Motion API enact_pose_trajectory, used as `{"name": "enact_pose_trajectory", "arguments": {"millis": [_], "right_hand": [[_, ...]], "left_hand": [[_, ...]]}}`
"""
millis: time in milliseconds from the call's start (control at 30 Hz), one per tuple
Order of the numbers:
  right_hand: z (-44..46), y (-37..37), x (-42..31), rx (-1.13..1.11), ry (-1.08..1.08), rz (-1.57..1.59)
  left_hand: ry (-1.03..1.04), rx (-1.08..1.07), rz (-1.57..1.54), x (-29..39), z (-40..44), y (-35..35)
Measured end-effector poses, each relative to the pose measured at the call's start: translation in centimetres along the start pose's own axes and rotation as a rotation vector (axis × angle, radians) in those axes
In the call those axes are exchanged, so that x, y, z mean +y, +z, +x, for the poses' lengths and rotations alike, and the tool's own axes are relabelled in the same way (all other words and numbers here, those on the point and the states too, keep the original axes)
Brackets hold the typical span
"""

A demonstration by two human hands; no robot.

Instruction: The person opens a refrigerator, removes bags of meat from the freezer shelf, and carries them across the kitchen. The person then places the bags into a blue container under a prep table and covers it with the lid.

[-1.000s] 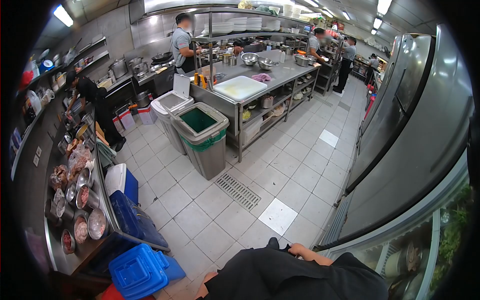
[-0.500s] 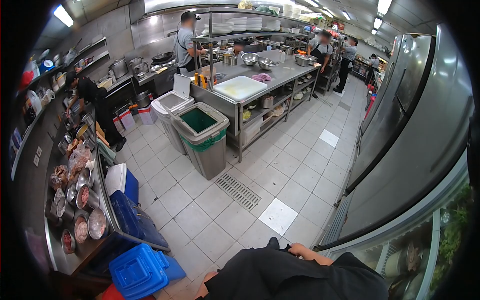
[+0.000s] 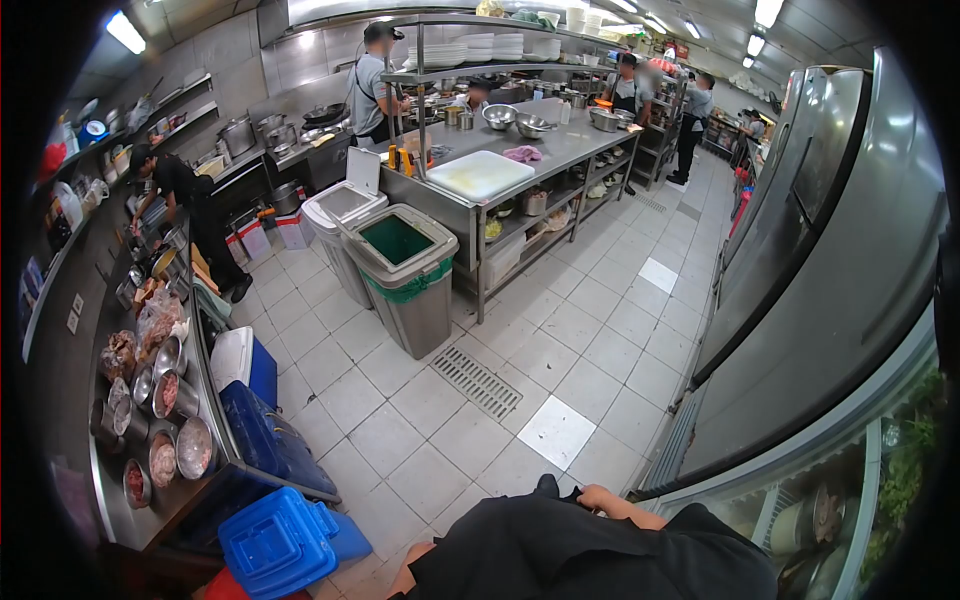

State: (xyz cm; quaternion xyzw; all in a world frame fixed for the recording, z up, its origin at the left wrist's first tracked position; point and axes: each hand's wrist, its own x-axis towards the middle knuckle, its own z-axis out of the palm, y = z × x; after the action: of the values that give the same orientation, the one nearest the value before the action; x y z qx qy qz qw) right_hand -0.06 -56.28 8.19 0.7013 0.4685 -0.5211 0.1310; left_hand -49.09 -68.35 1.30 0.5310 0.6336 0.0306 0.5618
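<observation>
My right hand (image 3: 594, 499) is at the bottom, against the dark clothing at my front; its fingers are curled round something dark and small that I cannot make out. On the other side of my body, a bit of bare skin shows at the bottom edge, but my left hand itself is out of sight. Black clothing (image 3: 560, 550) fills the bottom middle, with a dark shoe tip (image 3: 546, 486) beyond it. Nearest to my right hand are the tiled floor and the glass-fronted cabinet (image 3: 870, 500) on the right.
Grey bins (image 3: 420, 320) stand by a steel table (image 3: 560, 140) bearing a white board (image 3: 480, 175). Metal bowls of meat (image 3: 195, 447) are on the left counter, above blue boxes (image 3: 277, 545). Steel refrigerators (image 3: 830, 250) line the right. Several people work farther back.
My right hand has stayed in place. Beyond the steel table, a co-worker has turned and shifted, and an orange item near there has been raised. The person at the stove has turned slightly.
</observation>
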Motion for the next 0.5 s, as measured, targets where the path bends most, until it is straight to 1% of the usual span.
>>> {"name": "enact_pose_trajectory", "arguments": {"millis": [367,500], "right_hand": [[-0.5,-0.2,-0.7,0.013,0.005,-0.054],[0.5,0.2,-0.1,0.001,0.013,-0.030]], "left_hand": [[-0.015,-0.005,-0.006,-0.2,-0.5,0.0],[-0.019,-0.005,-0.008,-0.2,-0.5,0.1]]}}
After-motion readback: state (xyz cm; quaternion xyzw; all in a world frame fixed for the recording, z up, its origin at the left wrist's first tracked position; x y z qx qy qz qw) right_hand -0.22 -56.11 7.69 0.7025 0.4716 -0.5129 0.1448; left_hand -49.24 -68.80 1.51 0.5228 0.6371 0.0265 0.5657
